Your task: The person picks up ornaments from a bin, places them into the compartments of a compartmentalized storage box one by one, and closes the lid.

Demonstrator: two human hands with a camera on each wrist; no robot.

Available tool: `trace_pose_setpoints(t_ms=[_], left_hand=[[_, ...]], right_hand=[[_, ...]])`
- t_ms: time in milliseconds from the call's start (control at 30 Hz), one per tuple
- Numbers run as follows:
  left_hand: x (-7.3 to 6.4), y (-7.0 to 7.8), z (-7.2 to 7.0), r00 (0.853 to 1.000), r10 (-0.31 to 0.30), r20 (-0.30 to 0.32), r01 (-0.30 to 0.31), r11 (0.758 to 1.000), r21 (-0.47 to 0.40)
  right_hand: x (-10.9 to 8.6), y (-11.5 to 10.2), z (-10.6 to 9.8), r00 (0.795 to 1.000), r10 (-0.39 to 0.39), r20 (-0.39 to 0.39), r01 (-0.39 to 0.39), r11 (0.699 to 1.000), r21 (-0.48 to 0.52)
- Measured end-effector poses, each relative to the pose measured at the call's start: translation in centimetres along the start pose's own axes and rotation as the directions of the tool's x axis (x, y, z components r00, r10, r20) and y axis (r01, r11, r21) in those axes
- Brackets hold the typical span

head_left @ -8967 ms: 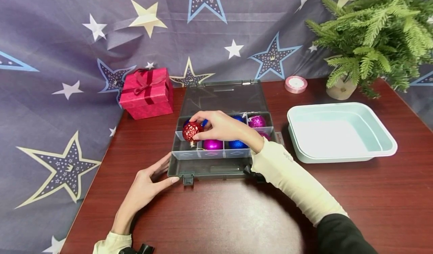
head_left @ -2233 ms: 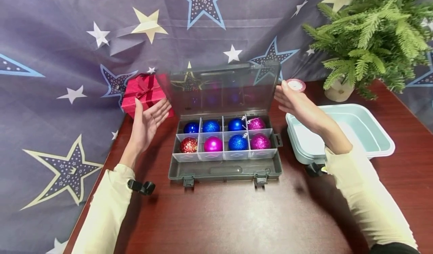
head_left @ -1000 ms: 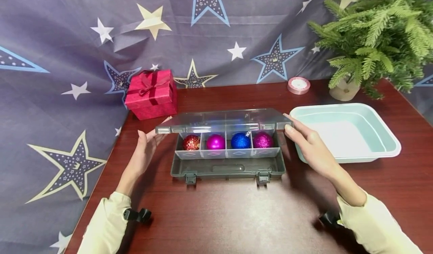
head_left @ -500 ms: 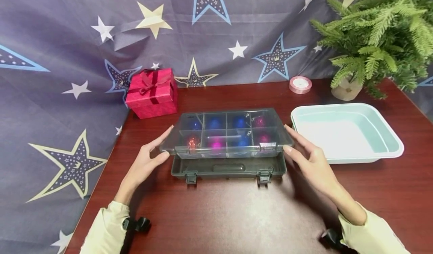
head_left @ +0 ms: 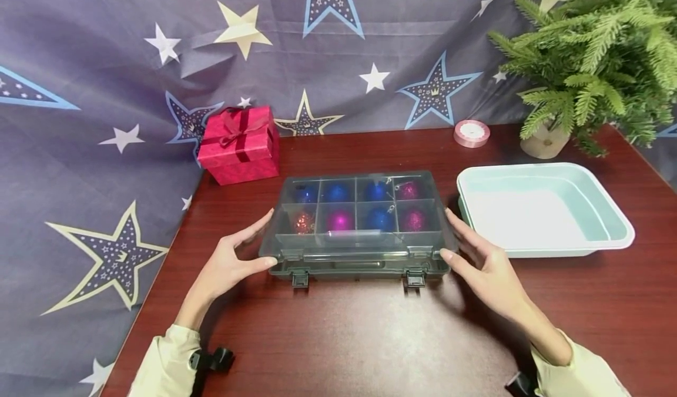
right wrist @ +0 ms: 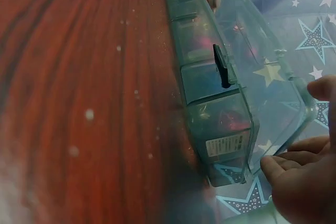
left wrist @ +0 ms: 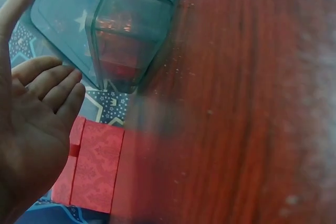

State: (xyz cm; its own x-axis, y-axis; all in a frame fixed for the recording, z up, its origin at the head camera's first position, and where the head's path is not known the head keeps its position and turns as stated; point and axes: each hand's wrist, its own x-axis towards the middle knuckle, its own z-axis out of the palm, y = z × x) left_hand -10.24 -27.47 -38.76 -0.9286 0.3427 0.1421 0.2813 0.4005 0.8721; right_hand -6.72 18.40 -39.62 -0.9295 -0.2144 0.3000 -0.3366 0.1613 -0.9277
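Observation:
A smoky see-through divider case sits mid-table in the head view, its lid (head_left: 349, 245) lowered nearly onto the base (head_left: 359, 273). Two rows of compartments hold Christmas balls: a red one (head_left: 304, 222), a smooth magenta one (head_left: 340, 221), several blue ones and glittery pink ones. My left hand (head_left: 224, 268) touches the lid's left side with long, straight fingers, thumb by the front corner. My right hand (head_left: 494, 276) holds the lid's right front corner between thumb and fingers; the right wrist view shows these fingers (right wrist: 294, 161) bent at the corner. Two front latches (head_left: 415, 278) hang down unfastened.
A red gift box (head_left: 239, 144) with a bow stands at the back left. Right of the case lies a pale mint tray (head_left: 545, 251). Behind it are a pink ribbon roll (head_left: 472, 133) and a small fir tree (head_left: 587, 74) on a wooden foot. A starry cloth hangs behind.
The red ball has been put in the front left compartment. Both hands have then swung the lid from upright forward and down over the balls.

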Motion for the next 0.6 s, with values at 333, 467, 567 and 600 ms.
trace_pose_setpoints(t_ms=[333,467,567,600], left_hand=[[-0.7,-0.1,0.6,0.999,-0.054,0.007,0.051,0.974,0.221],[-0.9,0.0,0.6,0.998,-0.064,0.006,0.060,0.964,0.261],[-0.9,0.1,0.6,0.997,-0.074,0.009,0.069,0.958,0.279],[-0.9,0.0,0.6,0.997,-0.078,0.011,0.071,0.956,0.285]], right_hand=[[-0.5,1.0,-0.4,1.000,0.010,0.015,-0.007,0.987,-0.160],[-0.5,1.3,-0.5,1.000,-0.019,0.020,0.024,0.967,-0.256],[-0.6,1.4,-0.6,0.999,-0.037,0.029,0.045,0.940,-0.338],[-0.6,1.4,-0.7,0.999,-0.044,0.031,0.052,0.933,-0.356]])
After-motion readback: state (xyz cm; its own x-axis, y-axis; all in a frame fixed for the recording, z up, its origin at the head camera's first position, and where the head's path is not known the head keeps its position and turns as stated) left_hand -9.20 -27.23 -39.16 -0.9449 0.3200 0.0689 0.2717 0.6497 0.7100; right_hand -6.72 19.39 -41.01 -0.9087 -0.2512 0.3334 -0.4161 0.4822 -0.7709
